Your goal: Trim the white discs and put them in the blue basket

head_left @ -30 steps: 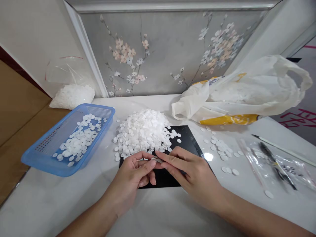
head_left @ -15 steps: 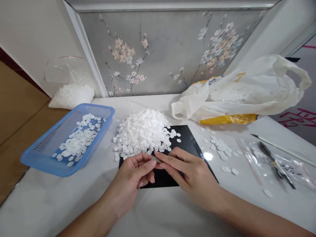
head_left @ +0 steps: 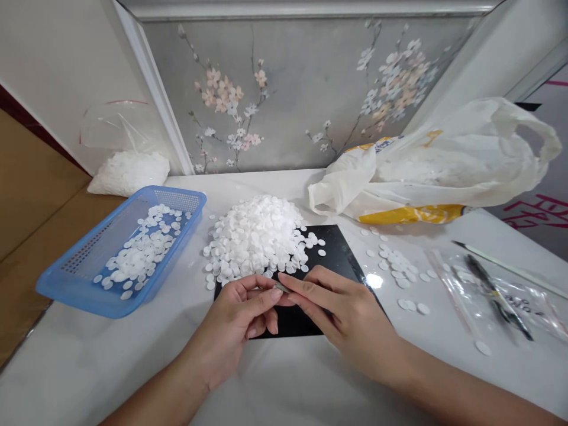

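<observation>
My left hand and my right hand meet over a black mat. Between their fingertips they pinch a small, thin greyish-white disc, seen nearly edge-on and partly covered by the fingers. Both hands are closed on it, the left thumb and forefinger from one side and the right fingers from the other. Just beyond my hands rises a big heap of white plastic discs, partly lying on the mat. A few loose discs sit at the heap's right edge.
A blue plastic basket with some discs stands left. Behind it is a clear bag of discs. A white carrier bag lies back right. Right on the table are scattered discs, a zip bag, a black pen-like tool and a pale stick.
Almost nothing differs. My fingers keep the same pinch on the small disc, with only a very slight shift.
</observation>
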Available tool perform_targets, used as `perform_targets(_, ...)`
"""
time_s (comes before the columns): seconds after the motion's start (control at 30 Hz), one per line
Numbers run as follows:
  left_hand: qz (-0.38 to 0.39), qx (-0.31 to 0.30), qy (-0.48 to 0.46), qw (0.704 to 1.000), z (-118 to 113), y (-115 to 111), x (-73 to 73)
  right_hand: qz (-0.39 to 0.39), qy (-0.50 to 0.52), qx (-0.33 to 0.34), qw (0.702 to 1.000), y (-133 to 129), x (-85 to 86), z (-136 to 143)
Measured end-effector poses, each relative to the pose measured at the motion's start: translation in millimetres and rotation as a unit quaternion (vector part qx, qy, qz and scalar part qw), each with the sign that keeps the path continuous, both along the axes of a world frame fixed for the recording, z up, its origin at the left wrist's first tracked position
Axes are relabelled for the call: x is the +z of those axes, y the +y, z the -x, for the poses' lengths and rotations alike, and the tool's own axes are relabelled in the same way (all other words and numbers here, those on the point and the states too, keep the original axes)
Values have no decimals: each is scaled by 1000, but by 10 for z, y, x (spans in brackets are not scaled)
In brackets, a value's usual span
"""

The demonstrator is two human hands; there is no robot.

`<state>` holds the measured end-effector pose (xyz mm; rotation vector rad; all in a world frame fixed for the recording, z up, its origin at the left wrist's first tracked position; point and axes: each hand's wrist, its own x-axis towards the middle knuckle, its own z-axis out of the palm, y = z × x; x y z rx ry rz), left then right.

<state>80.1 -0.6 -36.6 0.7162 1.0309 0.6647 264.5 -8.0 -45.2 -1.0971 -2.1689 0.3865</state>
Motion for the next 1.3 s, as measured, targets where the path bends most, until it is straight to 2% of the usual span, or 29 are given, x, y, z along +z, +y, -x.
perform_targets(0.4, -19, -37, 33, 999, 49, 27, 59, -18, -34, 19, 999, 37, 32, -49)
perform_targets(0.67, -13, -41, 51, 998, 74, 65, 77, 40, 7, -9, 999, 64, 70, -65)
perform_targets(0.87, -17, -50, 51, 997, 91, 53, 77, 43, 13, 27, 999, 47, 49, -55)
perform_targets(1.3, -6, -55, 48, 997, 85, 47, 79, 27, 8, 36, 999, 36, 34, -51)
